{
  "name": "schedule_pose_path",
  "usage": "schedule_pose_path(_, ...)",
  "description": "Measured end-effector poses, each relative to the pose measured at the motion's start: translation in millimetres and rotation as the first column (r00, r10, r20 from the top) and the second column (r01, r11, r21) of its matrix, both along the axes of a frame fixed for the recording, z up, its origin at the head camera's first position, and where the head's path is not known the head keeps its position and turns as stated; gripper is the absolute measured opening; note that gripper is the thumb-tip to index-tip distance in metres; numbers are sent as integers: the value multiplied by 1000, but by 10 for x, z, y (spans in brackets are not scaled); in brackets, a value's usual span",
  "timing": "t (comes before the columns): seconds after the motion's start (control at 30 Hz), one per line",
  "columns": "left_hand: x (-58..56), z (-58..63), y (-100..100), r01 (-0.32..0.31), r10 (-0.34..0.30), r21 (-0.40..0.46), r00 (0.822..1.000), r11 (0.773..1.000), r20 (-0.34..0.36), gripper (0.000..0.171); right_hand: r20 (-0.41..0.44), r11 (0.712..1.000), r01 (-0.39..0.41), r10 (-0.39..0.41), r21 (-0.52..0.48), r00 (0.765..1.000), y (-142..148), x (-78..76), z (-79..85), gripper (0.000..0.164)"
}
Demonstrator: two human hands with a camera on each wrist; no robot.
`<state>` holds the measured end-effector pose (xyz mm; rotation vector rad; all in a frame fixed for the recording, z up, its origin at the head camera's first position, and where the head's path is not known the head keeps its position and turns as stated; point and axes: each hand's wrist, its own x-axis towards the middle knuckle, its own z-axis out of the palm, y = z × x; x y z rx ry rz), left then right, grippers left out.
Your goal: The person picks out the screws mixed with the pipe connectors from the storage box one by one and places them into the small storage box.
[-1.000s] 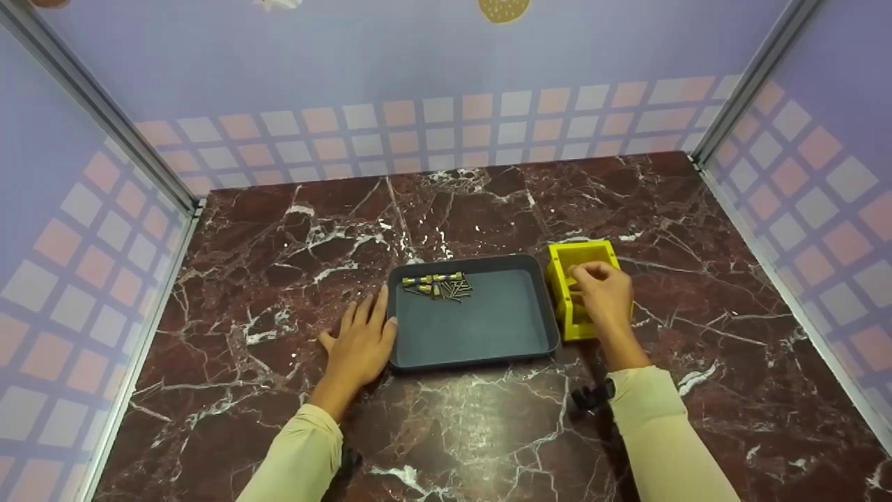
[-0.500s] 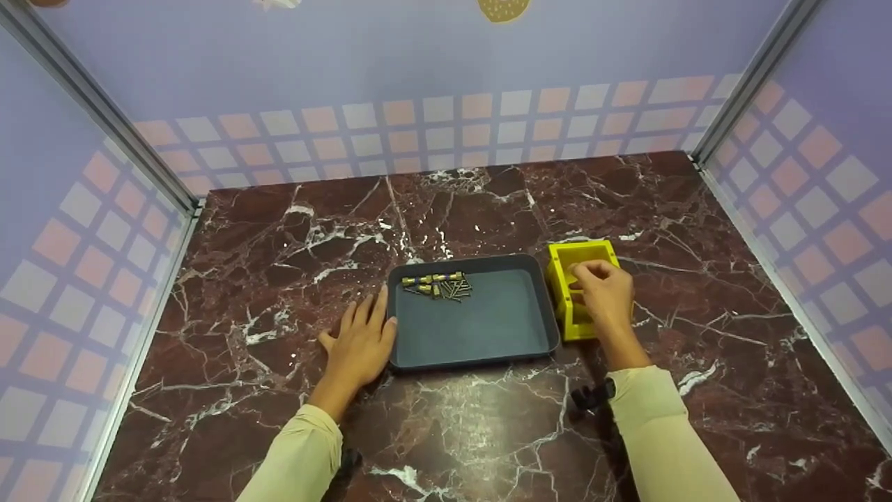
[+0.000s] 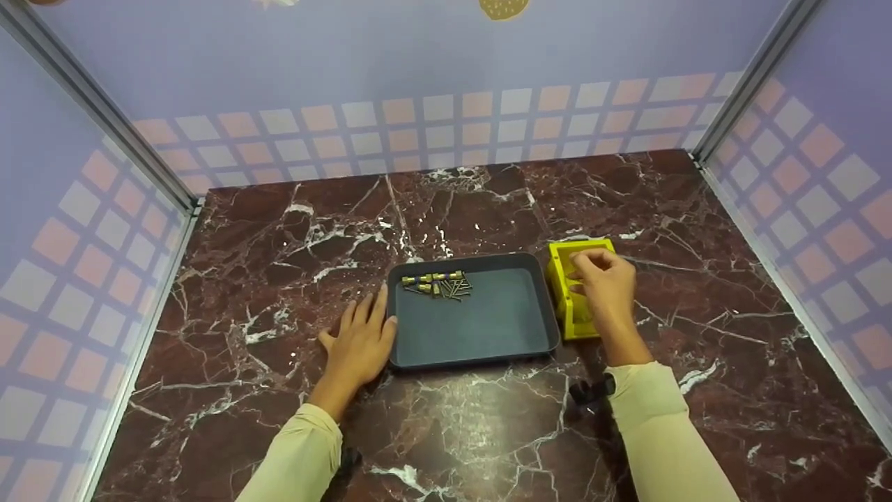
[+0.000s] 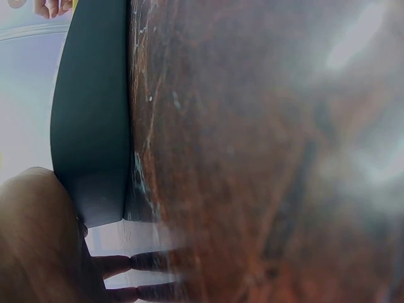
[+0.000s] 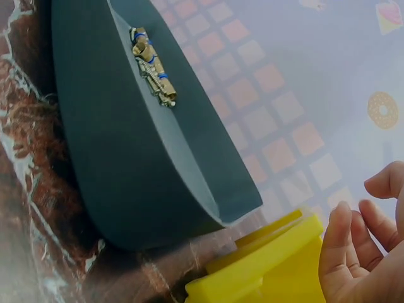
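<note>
In the head view, my left hand (image 3: 360, 341) lies with spread, straight fingers against the left wall of a dark grey tray (image 3: 481, 328). Within the tray's far left corner sit several brass-coloured fittings with blue bands (image 3: 432, 279) and a small heap of screws (image 3: 454, 287). My right hand (image 3: 606, 289) hovers over a yellow open-topped bin (image 3: 578, 328) just right of the tray. Seen from the right wrist, the right hand's fingers (image 5: 344, 246) are loosely bent, the thumb is apart from them, and nothing shows between them. The hand partly hides the bin's inside.
A dark red marbled tabletop (image 3: 446, 432) carries everything. Lilac panels with a pink and white check (image 3: 446, 111) close off the back and both sides. Black wrist cameras (image 3: 591, 394) hang under the sleeves.
My right hand has risen slightly over the yellow bin, and its bent fingers have shifted a little. The left hand, the tray and its contents have stayed in place.
</note>
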<state>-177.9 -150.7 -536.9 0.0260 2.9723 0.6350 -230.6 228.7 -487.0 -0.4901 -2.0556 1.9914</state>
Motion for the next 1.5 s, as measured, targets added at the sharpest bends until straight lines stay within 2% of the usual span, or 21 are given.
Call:
schedule_pose_path(0.7, 14, 23, 1, -1, 1, -7, 1000, 1000, -7, 62, -34, 996, -75, 74, -48, 997, -286, 5, 116, 14)
schedule_pose_path(1.03, 16, 21, 2, 0, 0, 5, 1000, 1000, 2, 61, -47, 991, -129, 130, 24, 990, -470, 54, 157, 16)
schedule_pose_path(1.2, 14, 19, 6, 1, -1, 12, 1000, 1000, 9, 62, -57, 987, -156, 158, 28, 986, -549, 48, 132, 18)
schedule_pose_path(1.5, 5, 23, 12, -4, 4, 9, 1000, 1000, 4, 62, -76, 983, -174, 177, 52, 981, -678, -3, 60, 10)
